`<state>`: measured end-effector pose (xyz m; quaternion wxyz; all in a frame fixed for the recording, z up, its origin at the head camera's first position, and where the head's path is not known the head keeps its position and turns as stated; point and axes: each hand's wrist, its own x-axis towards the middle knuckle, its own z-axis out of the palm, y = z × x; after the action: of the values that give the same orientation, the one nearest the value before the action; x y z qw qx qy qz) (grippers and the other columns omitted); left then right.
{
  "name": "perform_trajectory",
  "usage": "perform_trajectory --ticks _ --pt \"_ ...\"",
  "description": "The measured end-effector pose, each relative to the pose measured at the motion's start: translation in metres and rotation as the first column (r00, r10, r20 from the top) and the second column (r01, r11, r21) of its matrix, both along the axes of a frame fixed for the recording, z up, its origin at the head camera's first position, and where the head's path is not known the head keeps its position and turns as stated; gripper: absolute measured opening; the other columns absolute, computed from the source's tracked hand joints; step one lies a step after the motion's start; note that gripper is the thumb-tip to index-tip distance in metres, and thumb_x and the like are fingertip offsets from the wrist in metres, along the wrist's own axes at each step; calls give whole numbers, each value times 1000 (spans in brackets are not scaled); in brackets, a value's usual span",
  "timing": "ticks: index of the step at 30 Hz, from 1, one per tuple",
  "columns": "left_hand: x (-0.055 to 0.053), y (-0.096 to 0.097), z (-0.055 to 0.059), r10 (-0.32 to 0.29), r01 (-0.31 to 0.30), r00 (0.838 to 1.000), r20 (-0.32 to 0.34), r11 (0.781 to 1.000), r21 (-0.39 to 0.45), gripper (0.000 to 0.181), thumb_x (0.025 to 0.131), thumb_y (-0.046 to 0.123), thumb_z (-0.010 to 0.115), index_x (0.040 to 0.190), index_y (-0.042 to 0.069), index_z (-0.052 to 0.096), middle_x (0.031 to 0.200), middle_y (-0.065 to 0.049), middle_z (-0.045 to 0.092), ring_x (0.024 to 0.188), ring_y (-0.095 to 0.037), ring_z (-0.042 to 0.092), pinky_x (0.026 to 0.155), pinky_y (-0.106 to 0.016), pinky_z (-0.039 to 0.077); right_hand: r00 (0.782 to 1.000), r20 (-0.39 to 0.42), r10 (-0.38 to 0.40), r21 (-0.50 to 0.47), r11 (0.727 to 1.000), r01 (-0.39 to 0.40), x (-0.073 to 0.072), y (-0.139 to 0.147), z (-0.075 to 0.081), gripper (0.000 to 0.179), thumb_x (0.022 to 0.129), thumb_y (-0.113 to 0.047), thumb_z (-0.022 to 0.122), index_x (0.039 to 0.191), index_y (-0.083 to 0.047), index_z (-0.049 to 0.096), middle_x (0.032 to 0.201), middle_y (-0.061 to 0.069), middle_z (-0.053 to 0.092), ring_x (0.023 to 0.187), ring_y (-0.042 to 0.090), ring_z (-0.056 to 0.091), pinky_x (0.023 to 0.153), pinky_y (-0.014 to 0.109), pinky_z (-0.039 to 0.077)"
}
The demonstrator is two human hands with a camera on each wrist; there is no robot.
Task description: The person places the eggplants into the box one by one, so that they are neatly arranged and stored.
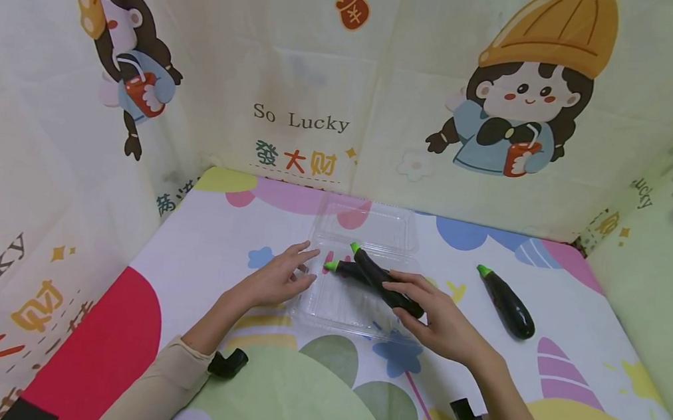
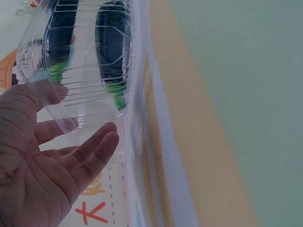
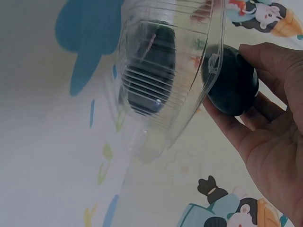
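Observation:
A clear plastic clamshell box [image 1: 328, 305] lies with its lid [image 1: 386, 226] folded back on the table. One dark eggplant [image 1: 348, 270] with a green tip rests inside it; the box wall shows it in the right wrist view. My right hand [image 1: 441, 319] grips a second eggplant [image 1: 375, 277] by its thick end, thumb on one side and fingers on the other. That eggplant slants over the box and overlaps the first one. At the box's left edge is my left hand [image 1: 278, 278], its fingers spread and loosely bent, holding no eggplant.
A third eggplant [image 1: 507, 305] lies on the patterned tablecloth [image 1: 460, 381] to the right of the box. Printed cloth walls [image 1: 394, 95] enclose the table at the back and sides. Black wrist mounts [image 1: 229, 363] show at both sleeves.

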<state>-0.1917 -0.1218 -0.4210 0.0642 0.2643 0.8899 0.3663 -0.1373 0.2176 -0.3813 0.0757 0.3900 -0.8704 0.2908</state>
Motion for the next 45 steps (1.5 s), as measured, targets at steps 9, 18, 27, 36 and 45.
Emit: perform_trajectory --ticks 9,18,27,36,45 --pt "1 0 1 5 -6 1000 -6 1000 -11 60 101 21 62 154 0 43 163 -26 28 103 -24 69 89 -41 58 999 7 43 -18 999 -43 -3 -3 -7 50 90 2 73 138 -8 62 147 14 54 132 30 57 94 31 53" --pt "1 0 2 -5 5 1000 -14 1000 7 59 101 19 62 152 -2 44 162 -29 29 101 -24 70 88 -42 58 996 74 49 -9 999 -48 -5 -4 -10 47 91 1 72 137 -8 63 147 13 54 134 32 54 83 28 50" --pt "1 0 1 -3 3 1000 -4 1000 13 59 101 20 61 153 -1 43 162 -28 27 101 -24 69 88 -41 58 992 104 78 -12 997 -77 -11 -5 -16 44 91 3 71 134 -5 64 146 17 55 132 36 55 75 31 50" --pt "1 0 2 0 0 1000 -5 1000 5 60 102 22 61 154 0 42 163 -27 27 101 -24 69 90 -43 57 981 170 91 16 995 -95 -16 -5 -19 46 92 2 69 136 -8 63 147 17 54 134 35 54 82 33 50" --pt "1 -1 1 -15 15 1000 -19 1000 27 58 102 20 61 153 -2 43 162 -29 29 106 -26 70 89 -43 58 979 178 97 28 994 -103 -18 -8 -20 44 91 0 70 134 -5 64 146 20 55 135 37 53 78 29 49"
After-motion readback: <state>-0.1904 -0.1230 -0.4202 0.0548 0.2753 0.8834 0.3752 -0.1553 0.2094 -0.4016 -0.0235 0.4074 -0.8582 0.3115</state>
